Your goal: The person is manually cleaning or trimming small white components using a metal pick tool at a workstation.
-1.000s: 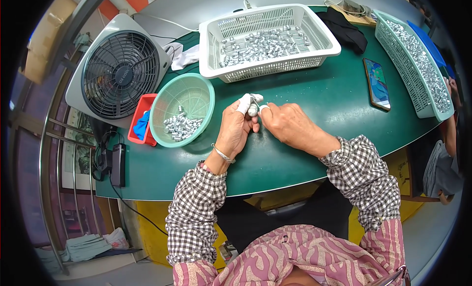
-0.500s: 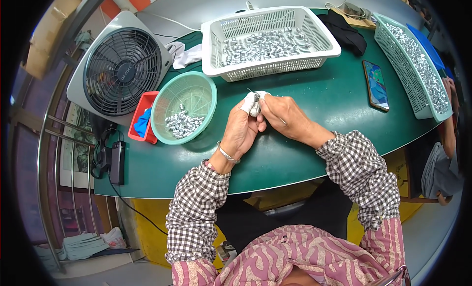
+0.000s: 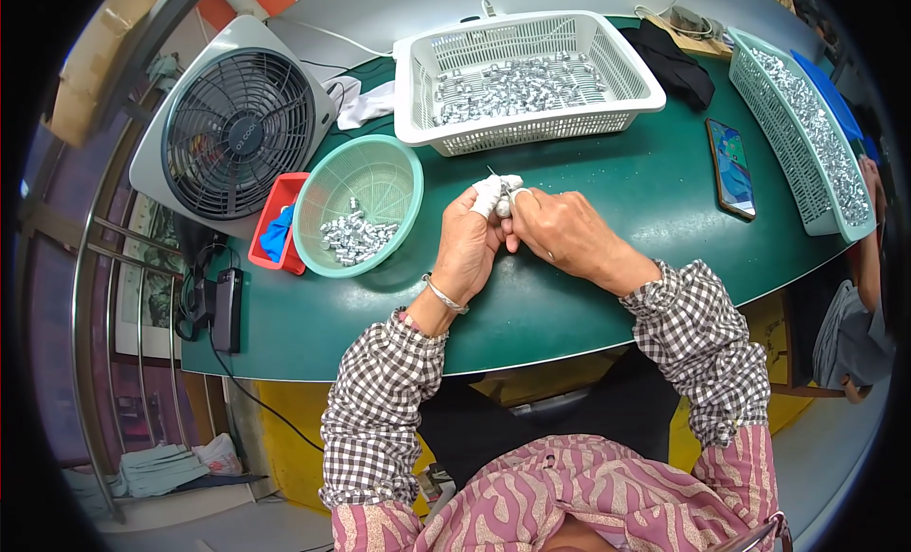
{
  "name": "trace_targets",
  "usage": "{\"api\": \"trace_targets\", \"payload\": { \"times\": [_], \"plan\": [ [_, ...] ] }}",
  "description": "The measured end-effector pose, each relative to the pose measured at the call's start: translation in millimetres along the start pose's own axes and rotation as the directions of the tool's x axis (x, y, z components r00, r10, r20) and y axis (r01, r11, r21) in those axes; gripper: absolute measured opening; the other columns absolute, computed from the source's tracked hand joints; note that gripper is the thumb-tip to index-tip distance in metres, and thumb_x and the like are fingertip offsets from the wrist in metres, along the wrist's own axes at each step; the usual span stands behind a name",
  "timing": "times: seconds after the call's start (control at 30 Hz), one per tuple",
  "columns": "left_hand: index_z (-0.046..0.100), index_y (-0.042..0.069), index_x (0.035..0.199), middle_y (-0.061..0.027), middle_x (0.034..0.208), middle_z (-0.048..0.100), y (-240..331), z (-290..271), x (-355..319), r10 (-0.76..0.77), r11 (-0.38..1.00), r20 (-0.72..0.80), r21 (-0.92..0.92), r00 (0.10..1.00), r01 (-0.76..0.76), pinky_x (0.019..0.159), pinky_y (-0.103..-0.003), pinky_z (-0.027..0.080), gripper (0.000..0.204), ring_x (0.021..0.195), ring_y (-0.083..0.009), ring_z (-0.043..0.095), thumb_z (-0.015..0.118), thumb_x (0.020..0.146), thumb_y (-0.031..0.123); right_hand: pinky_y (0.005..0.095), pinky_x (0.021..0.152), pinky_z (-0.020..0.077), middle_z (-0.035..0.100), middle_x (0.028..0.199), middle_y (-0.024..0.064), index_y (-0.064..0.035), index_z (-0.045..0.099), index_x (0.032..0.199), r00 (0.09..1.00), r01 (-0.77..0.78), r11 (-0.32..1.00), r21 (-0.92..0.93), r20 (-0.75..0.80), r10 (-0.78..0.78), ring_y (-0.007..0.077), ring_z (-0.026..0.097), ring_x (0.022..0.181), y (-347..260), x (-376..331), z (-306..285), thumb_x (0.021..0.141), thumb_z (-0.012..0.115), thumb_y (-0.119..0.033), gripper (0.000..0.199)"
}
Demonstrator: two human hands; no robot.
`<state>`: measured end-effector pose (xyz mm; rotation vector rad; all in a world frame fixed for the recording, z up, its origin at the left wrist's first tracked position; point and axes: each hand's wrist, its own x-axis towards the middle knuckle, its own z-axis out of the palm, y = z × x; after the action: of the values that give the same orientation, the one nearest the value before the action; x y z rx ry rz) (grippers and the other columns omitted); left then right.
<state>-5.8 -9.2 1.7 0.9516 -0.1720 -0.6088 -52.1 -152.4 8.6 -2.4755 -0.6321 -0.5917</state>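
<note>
My left hand [image 3: 472, 243] is closed, its thumb and fingertips wrapped in white coverings, pinching a small silvery metal part [image 3: 504, 206] over the green table. Right against it, my right hand [image 3: 567, 231] is closed around a thin metal pick-like tool. One slim end of a wire or tool shows above the left fingertips; another shows below the right fist. The fingers hide most of the part and the point where the tool meets it. Left of my hands, a round pale-green basket [image 3: 406, 201] holds a small heap of similar silver parts [image 3: 356, 241].
A white rectangular basket [image 3: 527, 127] with many silver parts stands at the back. To the right are a phone [image 3: 730, 169] and a long green basket [image 3: 792, 158] full of parts. A box fan [image 3: 242, 125] and red bin [image 3: 288, 187] stand at left. Another person's arm [image 3: 868, 258] shows far right.
My right hand has turned, its knuckles now more upward, and shifted slightly right. My left hand still pinches at nearly the same spot. The whole view has moved a little.
</note>
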Motion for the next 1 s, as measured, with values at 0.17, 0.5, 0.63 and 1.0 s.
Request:
{"api": "trace_targets", "payload": {
  "times": [0.17, 0.5, 0.63, 1.0],
  "plan": [
    [0.053, -0.001, 0.104, -0.0023, 0.076, 0.052, 0, -1, -1, 0.013, 1.0, 0.072, 0.005, 0.997, -0.014, 0.046, -0.02, 0.041, 0.024, 0.059, -0.007, 0.046, 0.045, 0.093, 0.019, 0.03, 0.042, 0.0425, 0.054, 0.058, 0.0109, 0.0035, 0.046, 0.074, 0.988, -0.091, 0.879, 0.468, -0.071, 0.14, 0.0185, 0.051, 0.044, 2, 3, 3, 0.09, 0.042, -0.013, 0.024],
    [0.051, 0.0, 0.112, -0.0022, 0.081, 0.053, 4, 2, -2, 0.012, 0.99, 0.154, -0.14, 0.988, 0.01, 0.047, -0.02, 0.042, 0.028, 0.062, -0.0077, 0.048, 0.046, 0.092, 0.02, 0.0211, 0.037, 0.0391, 0.055, 0.059, 0.0103, 0.0062, 0.051, 0.078, 0.84, -0.347, -0.258, 0.902, 0.421, 0.342, 0.0074, 0.037, 0.033, 0, 9, -9, 0.094, 0.032, -0.016, 0.033],
    [0.05, 0.0, 0.115, -0.0024, 0.082, 0.054, 6, -1, -1, 0.014, 0.991, 0.168, -0.133, 0.986, 0.009, 0.049, -0.021, 0.043, 0.031, 0.064, -0.0081, 0.049, 0.047, 0.092, 0.021, 0.021, 0.037, 0.0393, 0.055, 0.061, 0.0106, 0.0067, 0.051, 0.079, 0.837, -0.345, -0.256, 0.903, 0.419, 0.352, 0.0076, 0.038, 0.034, -3, 10, -10, 0.094, 0.032, -0.016, 0.033],
    [0.054, 0.0, 0.101, -0.0019, 0.076, 0.052, 4, -6, -2, -0.032, 0.999, 0.148, 0.023, 0.988, 0.029, 0.047, -0.021, 0.041, 0.027, 0.062, -0.008, 0.048, 0.046, 0.093, 0.025, 0.023, 0.038, 0.0396, 0.056, 0.061, 0.0098, 0.004, 0.05, 0.079, 0.849, -0.411, 0.024, 0.911, 0.373, 0.374, 0.0093, 0.042, 0.037, -5, 8, -7, 0.093, 0.035, -0.015, 0.028]
  ]
}}
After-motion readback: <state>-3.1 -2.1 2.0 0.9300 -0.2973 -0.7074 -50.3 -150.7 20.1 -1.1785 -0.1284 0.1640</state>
